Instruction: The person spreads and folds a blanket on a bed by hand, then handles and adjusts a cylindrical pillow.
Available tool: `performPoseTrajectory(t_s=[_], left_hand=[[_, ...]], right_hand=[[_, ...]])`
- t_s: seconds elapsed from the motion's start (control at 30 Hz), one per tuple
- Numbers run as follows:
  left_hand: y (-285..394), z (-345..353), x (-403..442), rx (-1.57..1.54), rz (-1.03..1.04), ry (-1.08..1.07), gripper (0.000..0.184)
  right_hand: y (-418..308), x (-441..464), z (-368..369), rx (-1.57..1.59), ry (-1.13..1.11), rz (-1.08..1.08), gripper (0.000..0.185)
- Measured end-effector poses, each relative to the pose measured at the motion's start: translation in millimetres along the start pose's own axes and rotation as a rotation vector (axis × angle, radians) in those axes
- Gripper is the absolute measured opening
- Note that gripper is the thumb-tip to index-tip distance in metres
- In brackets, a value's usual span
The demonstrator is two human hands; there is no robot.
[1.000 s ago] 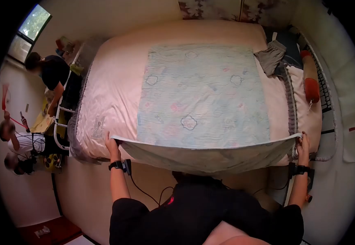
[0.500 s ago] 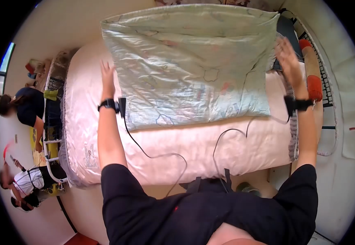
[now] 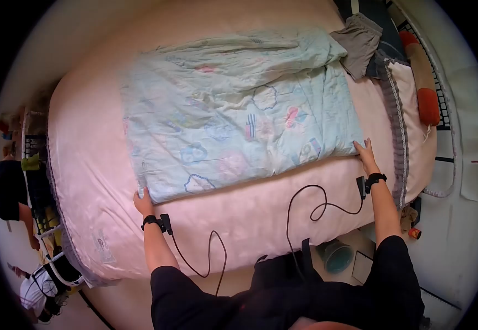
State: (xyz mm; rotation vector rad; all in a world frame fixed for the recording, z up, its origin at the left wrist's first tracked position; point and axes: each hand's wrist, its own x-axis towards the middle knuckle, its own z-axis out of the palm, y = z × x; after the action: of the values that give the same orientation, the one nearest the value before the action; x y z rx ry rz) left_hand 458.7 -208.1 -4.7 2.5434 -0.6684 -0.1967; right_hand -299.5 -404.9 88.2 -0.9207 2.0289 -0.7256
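A pale blue-green quilt (image 3: 233, 126) with printed shapes lies across the pink bed (image 3: 261, 212), its far side rumpled and its near edge fairly straight. My left hand (image 3: 143, 203) is at the quilt's near left corner, with its fingers closed on the fabric. At the near right corner, my right hand (image 3: 366, 158) touches the edge with thumb and fingers apart. Each wrist wears a black strap with a small device, from which a black cable runs back toward my body.
Grey shorts (image 3: 358, 44) lie by the dark cloth at the far right. A red-ended bolster (image 3: 427, 104) rests along the bed's right rail. A bin (image 3: 338, 257) stands below the near edge. Two other people are at the left, one in a dark shirt (image 3: 9, 190).
The quilt has come down from a raised, billowing position and now lies on the bed. Both my hands have moved nearer to me, to its near corners; the grey shorts now show.
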Motion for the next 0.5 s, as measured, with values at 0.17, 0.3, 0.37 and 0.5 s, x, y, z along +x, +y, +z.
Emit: performPoseTrajectory(t_s=[0.17,0.3,0.37,0.5], left_hand=[[8.6,-29.3,-16.1,-0.339,0.048,-0.202,0.03],[41.9,-61.7,-27.6,-0.527,0.032,-0.178,0.02],[63.1,-89.0,-28.2,-0.553,0.063,-0.19,0.018],[129.3,-162.2,-35.0,-0.098,0.411,0.004,0.017]], right_hand=[[-7.8,-5.6,-19.1,0.021,-0.112,0.121,0.055],[-34.1,-32.0,-38.2,0.024,-0.31,0.188,0.036],[-62.9,-46.2,-57.0,-0.037,-0.318,0.04,0.029],[-144.7,-83.2,-108.9,0.007,-0.236,-0.27,0.029]])
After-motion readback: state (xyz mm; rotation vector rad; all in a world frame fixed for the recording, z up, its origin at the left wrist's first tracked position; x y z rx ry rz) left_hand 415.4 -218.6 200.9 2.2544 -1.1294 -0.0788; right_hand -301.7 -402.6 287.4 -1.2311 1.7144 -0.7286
